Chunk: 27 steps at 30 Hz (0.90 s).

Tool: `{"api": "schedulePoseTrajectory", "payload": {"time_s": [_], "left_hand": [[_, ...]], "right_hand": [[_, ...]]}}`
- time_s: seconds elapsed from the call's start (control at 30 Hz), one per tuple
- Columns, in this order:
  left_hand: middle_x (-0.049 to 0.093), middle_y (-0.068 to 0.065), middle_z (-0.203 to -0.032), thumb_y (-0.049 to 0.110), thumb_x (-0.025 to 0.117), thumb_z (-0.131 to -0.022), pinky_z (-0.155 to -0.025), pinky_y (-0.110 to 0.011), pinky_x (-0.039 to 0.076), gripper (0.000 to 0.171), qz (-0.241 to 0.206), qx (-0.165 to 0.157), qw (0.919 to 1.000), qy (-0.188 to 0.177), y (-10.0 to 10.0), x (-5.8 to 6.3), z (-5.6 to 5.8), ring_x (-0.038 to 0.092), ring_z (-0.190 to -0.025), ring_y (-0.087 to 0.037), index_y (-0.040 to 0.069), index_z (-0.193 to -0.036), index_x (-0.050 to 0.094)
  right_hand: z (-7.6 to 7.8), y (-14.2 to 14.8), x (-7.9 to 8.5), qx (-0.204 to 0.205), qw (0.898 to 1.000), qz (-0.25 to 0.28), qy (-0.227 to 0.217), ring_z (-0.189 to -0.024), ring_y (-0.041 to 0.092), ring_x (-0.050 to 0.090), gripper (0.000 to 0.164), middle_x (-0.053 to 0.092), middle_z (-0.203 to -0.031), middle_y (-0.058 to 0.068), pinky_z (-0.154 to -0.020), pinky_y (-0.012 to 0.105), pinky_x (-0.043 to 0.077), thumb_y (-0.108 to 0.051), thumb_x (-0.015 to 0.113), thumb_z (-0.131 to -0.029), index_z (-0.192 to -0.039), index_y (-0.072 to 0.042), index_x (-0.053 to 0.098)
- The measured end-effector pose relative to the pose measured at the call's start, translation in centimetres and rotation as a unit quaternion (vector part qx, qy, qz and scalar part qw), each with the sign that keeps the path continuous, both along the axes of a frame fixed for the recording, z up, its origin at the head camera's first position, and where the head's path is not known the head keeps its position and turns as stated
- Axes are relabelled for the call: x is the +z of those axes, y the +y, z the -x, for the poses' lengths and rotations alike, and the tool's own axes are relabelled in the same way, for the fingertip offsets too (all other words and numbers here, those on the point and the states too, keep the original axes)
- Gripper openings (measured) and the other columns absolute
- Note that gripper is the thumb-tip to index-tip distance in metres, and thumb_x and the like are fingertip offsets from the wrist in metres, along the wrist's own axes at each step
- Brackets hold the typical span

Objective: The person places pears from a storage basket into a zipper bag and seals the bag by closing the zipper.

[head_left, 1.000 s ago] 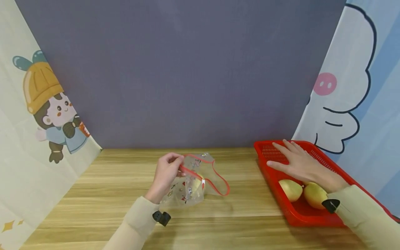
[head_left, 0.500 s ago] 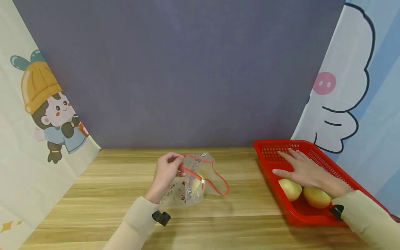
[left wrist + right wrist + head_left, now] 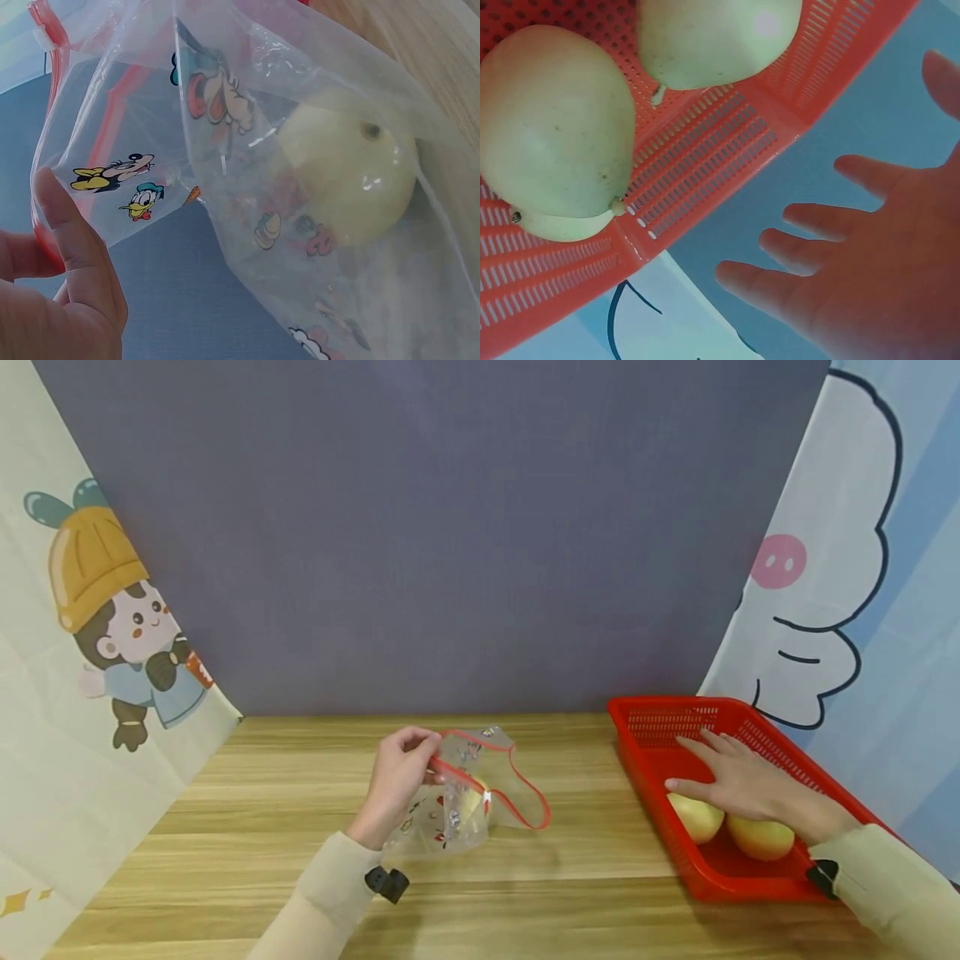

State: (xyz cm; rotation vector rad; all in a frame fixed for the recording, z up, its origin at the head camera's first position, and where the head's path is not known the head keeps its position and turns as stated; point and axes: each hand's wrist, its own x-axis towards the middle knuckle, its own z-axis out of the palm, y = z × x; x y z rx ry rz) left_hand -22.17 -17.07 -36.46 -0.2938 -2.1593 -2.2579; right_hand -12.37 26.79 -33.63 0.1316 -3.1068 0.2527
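My left hand (image 3: 399, 781) pinches the red-edged mouth of a clear zip bag (image 3: 517, 781) printed with cartoon figures. The bag stands open on the table, and a pale yellow pear (image 3: 352, 169) shows through its plastic. Over on the right, my right hand (image 3: 746, 781) hovers above a red plastic basket (image 3: 705, 883), fingers spread and holding nothing. Close below that hand are two pears, one pear (image 3: 697, 820) at the basket's left side and another pear (image 3: 761, 837) beside it. In the right wrist view, a further pear is partly hidden behind the large pear (image 3: 555, 120).
A wooden table (image 3: 247, 827) carries the bag and basket. Behind it rises a grey-blue backdrop (image 3: 450, 535), with cartoon-printed curtains on the left (image 3: 45, 710) and right. The basket's raised, slotted walls surround the pears.
My right hand has drifted a little to the right and nearer to me over the basket, with its fingers still spread. The left hand and the bag have stayed in place.
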Motion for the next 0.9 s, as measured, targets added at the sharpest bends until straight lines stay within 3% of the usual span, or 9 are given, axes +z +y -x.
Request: {"api": "schedulePoseTrajectory", "payload": {"time_s": [0.2, 0.53, 0.67, 0.9], "left_hand": [[0.059, -0.014, -0.094, 0.011, 0.059, -0.104, -0.055, -0.025, 0.060, 0.023, 0.003, -0.001, 1.0000, 0.005, 0.0, -0.1, 0.1, 0.060, -0.063, -0.015, -0.009, -0.115, 0.064], [0.060, -0.018, -0.095, 0.011, 0.059, -0.103, -0.056, -0.029, 0.061, 0.021, 0.014, -0.004, 0.9999, 0.008, 0.0, -0.1, 0.3, 0.061, -0.063, -0.016, -0.007, -0.113, 0.065], [0.060, -0.015, -0.094, 0.011, 0.058, -0.104, -0.056, -0.028, 0.061, 0.023, 0.014, -0.005, 0.9999, 0.008, 0.0, -0.1, 0.3, 0.060, -0.063, -0.016, -0.009, -0.115, 0.064], [0.059, -0.015, -0.093, 0.011, 0.059, -0.103, -0.056, -0.029, 0.061, 0.021, 0.009, -0.005, 0.9999, 0.004, 0.1, -0.3, 0.4, 0.061, -0.063, -0.016, -0.007, -0.113, 0.066]], "right_hand": [[-0.1, 0.3, -0.5, 0.009, 1.000, -0.013, -0.011, -0.133, 0.066, 0.029, 0.087, 0.034, -0.148, 0.043, -0.102, 0.081, 0.029, -0.063, 0.062, -0.091, -0.149, 0.002, 0.046], [0.4, 0.4, -0.9, 0.038, 0.997, 0.000, -0.072, -0.133, 0.062, 0.032, 0.086, 0.037, -0.149, 0.040, -0.100, 0.080, 0.033, -0.058, 0.068, -0.088, -0.148, 0.000, 0.047], [0.7, 0.4, -1.0, 0.045, 0.994, 0.005, -0.104, -0.132, 0.060, 0.035, 0.087, 0.038, -0.148, 0.039, -0.100, 0.079, 0.036, -0.051, 0.074, -0.084, -0.148, 0.001, 0.047], [1.4, 0.3, -1.4, 0.066, 0.991, 0.011, -0.118, -0.131, 0.057, 0.041, 0.077, 0.045, -0.144, 0.036, -0.103, 0.074, 0.038, -0.036, 0.076, -0.083, -0.144, 0.003, 0.050]]}}
